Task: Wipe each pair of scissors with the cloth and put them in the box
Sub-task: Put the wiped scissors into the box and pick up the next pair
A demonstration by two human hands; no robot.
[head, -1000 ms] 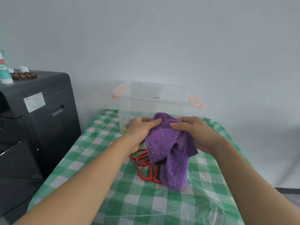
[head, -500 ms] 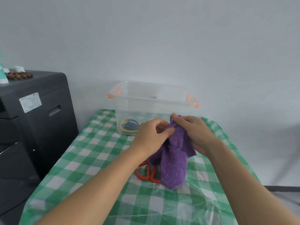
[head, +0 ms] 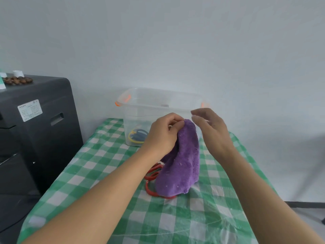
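A table under a green-and-white checked cloth (head: 98,166), covered by clear film, stood against a pale wall (head: 193,41). A dark cabinet (head: 35,134) was at its left. The left hand (head: 162,135) pinched the purple cloth (head: 181,166), which hung over red scissors (head: 152,175). The right hand (head: 210,131) hovered beside it, fingers loose, holding nothing. The clear box (head: 158,104) behind held scissors.

A plain pale grey wall (head: 175,41) rises behind a bench in green-and-white checked cloth (head: 105,155); a black labelled cabinet (head: 35,129) stands left.
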